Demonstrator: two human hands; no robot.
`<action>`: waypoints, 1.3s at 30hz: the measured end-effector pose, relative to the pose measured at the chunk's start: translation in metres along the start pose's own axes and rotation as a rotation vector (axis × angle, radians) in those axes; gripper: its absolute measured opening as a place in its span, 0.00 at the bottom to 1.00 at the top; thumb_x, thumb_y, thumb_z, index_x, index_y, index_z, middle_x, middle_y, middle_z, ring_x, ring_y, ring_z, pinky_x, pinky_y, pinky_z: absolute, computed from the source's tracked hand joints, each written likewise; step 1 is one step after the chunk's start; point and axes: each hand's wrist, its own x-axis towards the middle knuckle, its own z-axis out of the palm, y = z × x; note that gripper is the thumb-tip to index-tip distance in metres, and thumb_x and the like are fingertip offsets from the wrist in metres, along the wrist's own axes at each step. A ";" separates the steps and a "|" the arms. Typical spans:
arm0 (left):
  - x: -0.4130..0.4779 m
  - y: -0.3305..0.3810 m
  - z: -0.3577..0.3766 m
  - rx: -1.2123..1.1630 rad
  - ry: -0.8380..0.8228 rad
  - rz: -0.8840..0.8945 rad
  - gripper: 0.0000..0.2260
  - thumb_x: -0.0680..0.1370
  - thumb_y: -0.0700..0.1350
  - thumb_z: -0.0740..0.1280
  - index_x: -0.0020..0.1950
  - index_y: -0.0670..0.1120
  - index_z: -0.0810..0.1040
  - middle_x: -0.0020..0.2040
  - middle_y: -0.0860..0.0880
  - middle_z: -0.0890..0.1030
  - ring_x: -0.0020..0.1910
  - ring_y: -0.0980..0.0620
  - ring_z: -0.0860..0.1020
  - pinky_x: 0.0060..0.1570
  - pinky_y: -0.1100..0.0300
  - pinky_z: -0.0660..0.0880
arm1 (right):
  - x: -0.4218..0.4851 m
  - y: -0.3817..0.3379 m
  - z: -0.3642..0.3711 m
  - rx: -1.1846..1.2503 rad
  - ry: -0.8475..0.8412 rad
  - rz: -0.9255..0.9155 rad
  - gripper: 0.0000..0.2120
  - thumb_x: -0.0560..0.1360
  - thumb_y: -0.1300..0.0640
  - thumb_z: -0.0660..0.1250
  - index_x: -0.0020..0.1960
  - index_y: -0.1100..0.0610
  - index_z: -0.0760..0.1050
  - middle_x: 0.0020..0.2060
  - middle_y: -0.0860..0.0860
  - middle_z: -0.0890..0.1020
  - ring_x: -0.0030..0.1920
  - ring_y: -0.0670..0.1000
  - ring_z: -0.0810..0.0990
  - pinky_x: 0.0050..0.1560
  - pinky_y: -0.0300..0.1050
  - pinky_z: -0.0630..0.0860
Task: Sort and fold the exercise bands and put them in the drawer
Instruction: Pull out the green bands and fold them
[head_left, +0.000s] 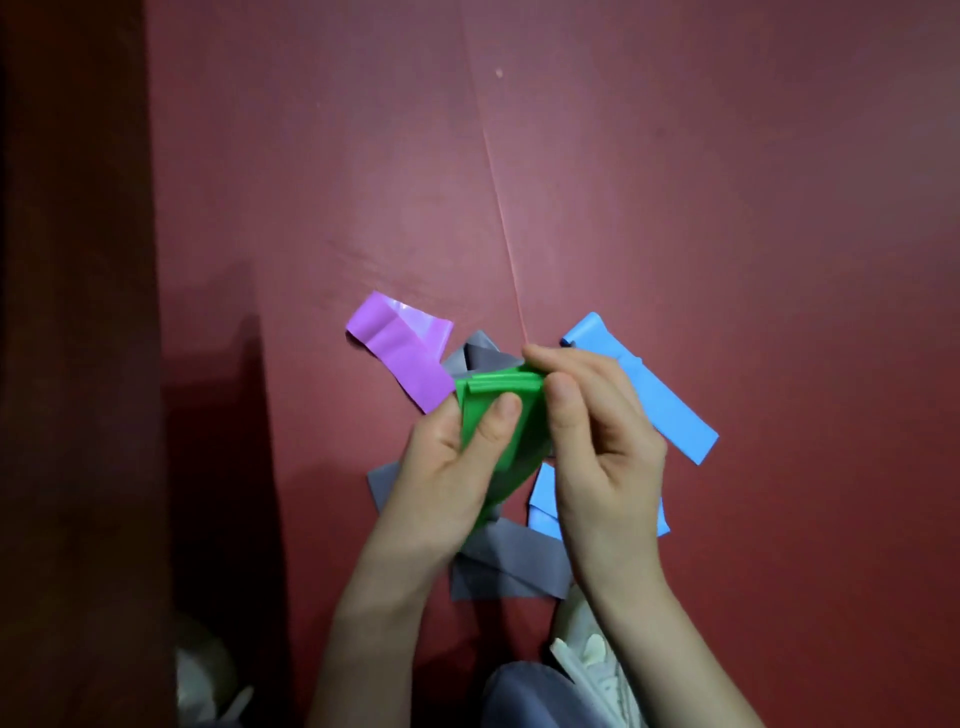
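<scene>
Holding the green band (527, 431) up off the red floor (675, 182), you have both hands on it. Your left hand (441, 467) grips it from the left side. The thumb lies flat on the front and the other fingers are curled behind it, where you cannot see them. Your right hand (597, 441) pinches the top right corner between the thumb and the first finger.

The green band hangs the long way, from your fingertips down toward your wrists. Its top edge is rolled over and runs from left to right, from one hand to the other. That edge is what the next fold turns on, I think. It sits right at your fingertips, so neither hand has to reach. The right hand is nearer the corner, and the left hand holds the middle.

The other bands lie on the floor under your hands. The purple band (400, 348) is up and to the left. The long blue band (649, 395) is to the right, and a small blue band (540, 499) peeks out by your right wrist. The grey band (509, 566) is crumpled under your arms. None of these looks folded yet. No drawer is in view, so I cannot tell which way it is.
</scene>
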 end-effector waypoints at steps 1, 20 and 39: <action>-0.002 0.005 0.004 -0.009 -0.011 0.009 0.04 0.70 0.45 0.64 0.42 0.49 0.78 0.32 0.58 0.82 0.33 0.65 0.78 0.33 0.73 0.73 | 0.002 -0.007 0.000 0.028 0.008 0.009 0.12 0.73 0.58 0.59 0.51 0.48 0.77 0.45 0.37 0.79 0.49 0.35 0.76 0.53 0.28 0.70; -0.061 0.188 0.100 0.061 0.035 0.291 0.09 0.72 0.36 0.63 0.39 0.49 0.77 0.28 0.61 0.81 0.31 0.67 0.78 0.34 0.74 0.73 | 0.031 -0.167 -0.067 0.533 -0.301 0.121 0.23 0.68 0.41 0.65 0.60 0.47 0.67 0.56 0.38 0.79 0.58 0.37 0.75 0.55 0.30 0.71; -0.116 0.347 0.085 -0.105 0.122 0.491 0.09 0.78 0.42 0.59 0.43 0.44 0.77 0.32 0.51 0.84 0.31 0.55 0.81 0.36 0.60 0.80 | -0.016 -0.177 -0.081 0.300 -0.478 0.510 0.03 0.72 0.64 0.67 0.46 0.59 0.77 0.30 0.45 0.83 0.33 0.41 0.80 0.35 0.29 0.73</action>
